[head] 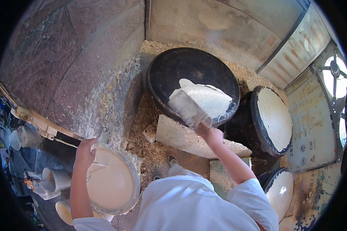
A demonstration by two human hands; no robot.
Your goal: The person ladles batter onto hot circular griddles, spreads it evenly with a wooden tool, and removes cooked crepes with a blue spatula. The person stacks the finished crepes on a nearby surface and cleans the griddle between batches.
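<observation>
A broad, flat scraper (190, 111), blurred, is gripped in my right hand (213, 135) by its brown handle. Its blade lies across the near left part of white batter (208, 98) on a round black griddle (188, 65). The batter covers the griddle's near side, while the far side is bare and dark. At the lower left, my left hand (86, 151) is curled at the rim of a large round tub (134, 176) of pale batter (112, 184). A thin light rod (100, 164) shows at the batter's surface beside that hand; my fingers are hidden, so any grip is unclear.
Two more round griddles, one at right (274, 121) and one lower right (281, 192), carry pale layers. A pale, rough block (188, 138) stands before the black griddle. White buckets (56, 179) stand left of the tub. A stone-tiled surface (84, 72) fills the upper left.
</observation>
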